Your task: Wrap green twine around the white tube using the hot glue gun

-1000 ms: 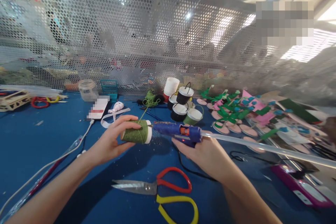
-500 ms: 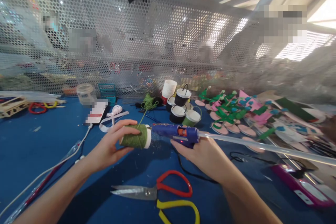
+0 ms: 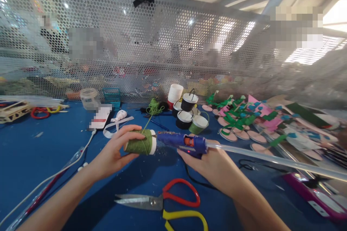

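Observation:
My left hand [image 3: 116, 149] is closed around a small white paper cup [image 3: 153, 142] lying on its side, its wall wrapped in green yarn [image 3: 140, 143]. A strand of that yarn runs up to a loose green tangle [image 3: 155, 107] behind. Closed on the handle of a blue hot glue gun [image 3: 180, 141] is my right hand [image 3: 208, 157]. The gun's nozzle points left, at the cup's white rim; whether it touches cannot be made out. A long clear glue stick [image 3: 260, 155] sticks out of its rear. Scissors [image 3: 154, 201] with red and yellow handles lie below my hands.
Small yarn-covered buckets [image 3: 185, 119] and stacked white cups [image 3: 175, 94] stand behind. Pink discs with green felt pieces [image 3: 238, 124] crowd the right, near a purple power strip [image 3: 311, 196]. A phone [image 3: 101, 115] and white ribbon [image 3: 118, 119] lie left. A perforated metal screen [image 3: 162, 47] borders the back.
The glue gun's nozzle stays at the cup's rim, and both hands keep their holds. The whole view has shifted slightly; little else differs.

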`<act>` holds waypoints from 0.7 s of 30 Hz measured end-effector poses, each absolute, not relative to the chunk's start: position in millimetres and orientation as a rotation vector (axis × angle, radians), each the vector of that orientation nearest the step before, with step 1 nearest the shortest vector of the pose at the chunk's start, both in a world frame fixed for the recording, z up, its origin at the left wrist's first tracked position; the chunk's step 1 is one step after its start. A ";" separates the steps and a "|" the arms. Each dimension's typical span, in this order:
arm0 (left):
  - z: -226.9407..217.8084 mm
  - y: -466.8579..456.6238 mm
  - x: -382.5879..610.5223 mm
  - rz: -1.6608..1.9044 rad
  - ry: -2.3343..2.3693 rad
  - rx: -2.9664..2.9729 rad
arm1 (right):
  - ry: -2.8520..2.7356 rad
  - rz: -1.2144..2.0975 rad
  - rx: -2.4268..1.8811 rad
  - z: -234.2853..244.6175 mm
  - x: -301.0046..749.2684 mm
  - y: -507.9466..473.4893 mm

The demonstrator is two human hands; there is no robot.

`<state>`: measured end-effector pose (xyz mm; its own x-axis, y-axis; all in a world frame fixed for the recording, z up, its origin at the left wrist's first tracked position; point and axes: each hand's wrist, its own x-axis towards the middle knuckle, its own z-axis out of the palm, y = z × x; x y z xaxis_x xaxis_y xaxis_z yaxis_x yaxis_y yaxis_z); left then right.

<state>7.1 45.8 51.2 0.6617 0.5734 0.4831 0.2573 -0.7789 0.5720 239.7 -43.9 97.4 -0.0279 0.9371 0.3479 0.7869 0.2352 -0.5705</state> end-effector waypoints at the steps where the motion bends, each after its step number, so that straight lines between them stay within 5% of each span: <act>1: 51.0 45.8 7.2 0.932 0.650 2.414 | -1.835 0.294 -1.584 97.2 239.5 -44.6; 21: 49.0 43.9 6.5 0.912 0.627 2.480 | -1.877 0.245 -1.593 101.8 240.1 -42.0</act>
